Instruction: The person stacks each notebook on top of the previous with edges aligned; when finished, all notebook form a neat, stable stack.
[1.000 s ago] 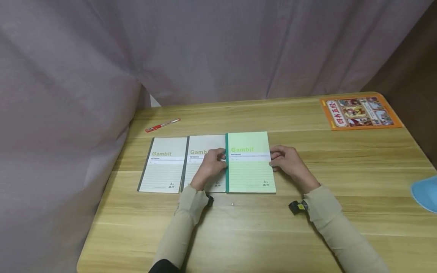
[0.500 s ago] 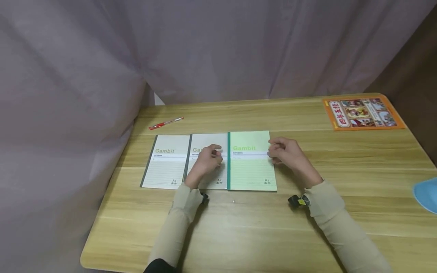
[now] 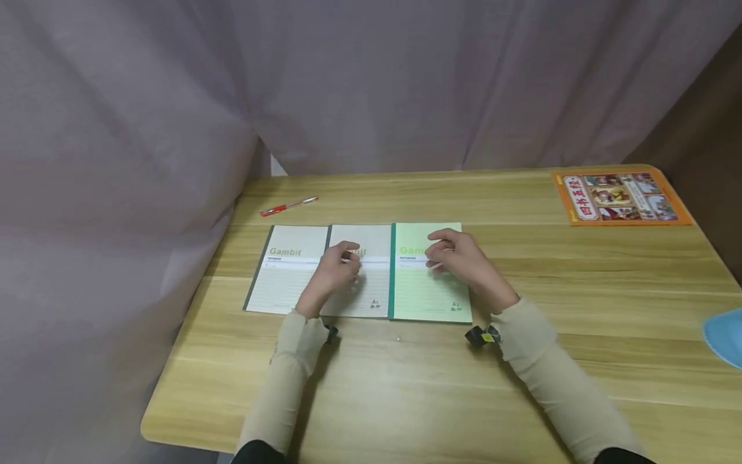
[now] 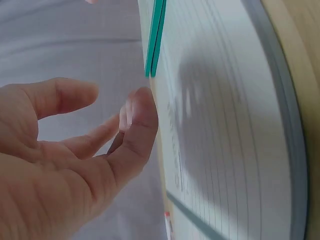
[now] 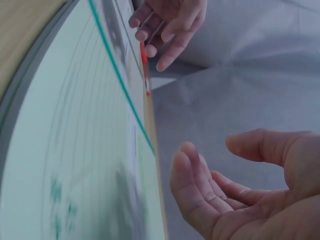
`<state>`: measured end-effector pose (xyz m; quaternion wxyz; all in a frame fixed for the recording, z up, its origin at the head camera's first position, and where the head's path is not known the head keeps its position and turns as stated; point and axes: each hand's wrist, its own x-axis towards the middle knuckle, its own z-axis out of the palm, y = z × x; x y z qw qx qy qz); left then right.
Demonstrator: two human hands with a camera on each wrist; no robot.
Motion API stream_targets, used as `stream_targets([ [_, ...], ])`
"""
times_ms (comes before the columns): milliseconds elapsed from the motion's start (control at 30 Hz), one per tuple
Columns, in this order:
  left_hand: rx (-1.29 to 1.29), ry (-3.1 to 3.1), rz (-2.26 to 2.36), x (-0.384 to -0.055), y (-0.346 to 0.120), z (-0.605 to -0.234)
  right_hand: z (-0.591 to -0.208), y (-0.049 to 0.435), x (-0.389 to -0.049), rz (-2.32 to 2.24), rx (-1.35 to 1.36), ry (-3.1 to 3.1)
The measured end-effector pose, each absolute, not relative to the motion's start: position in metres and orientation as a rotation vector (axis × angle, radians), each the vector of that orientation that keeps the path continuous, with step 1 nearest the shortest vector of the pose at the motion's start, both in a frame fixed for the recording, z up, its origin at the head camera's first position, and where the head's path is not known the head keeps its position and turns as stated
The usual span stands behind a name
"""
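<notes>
Side by side on the wooden table lie a grey-white notebook (image 3: 290,277) at the left, a second grey-white notebook (image 3: 371,290) in the middle and a green notebook (image 3: 429,299) at the right. My left hand (image 3: 333,274) hovers above the middle notebook, fingers loosely bent, a gap between thumb and fingertips. Over the green notebook floats my right hand (image 3: 460,261), its fingers likewise loosely bent around nothing. Both wrist views show the palms free of any object, with shadows on the covers below.
A red pen (image 3: 288,206) lies behind the notebooks. At the back right corner is an orange picture book (image 3: 623,196), and a blue rounded object (image 3: 724,338) stands at the right edge. A grey curtain (image 3: 371,84) hangs behind the wooden table (image 3: 406,399).
Both hands have left the green notebook's side edges. The left hand moved left over the middle notebook; the right moved left over the green one. The notebooks stay in their row.
</notes>
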<state>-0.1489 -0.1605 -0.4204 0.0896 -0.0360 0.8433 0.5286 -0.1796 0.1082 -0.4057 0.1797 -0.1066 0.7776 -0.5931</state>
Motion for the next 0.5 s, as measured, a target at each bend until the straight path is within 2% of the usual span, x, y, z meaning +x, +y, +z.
stream_targets([
  [500,-0.229,2.501,1.668,-0.133,-0.211,-0.427,-0.403,0.045,-0.181,-1.718,-0.379,2.092],
])
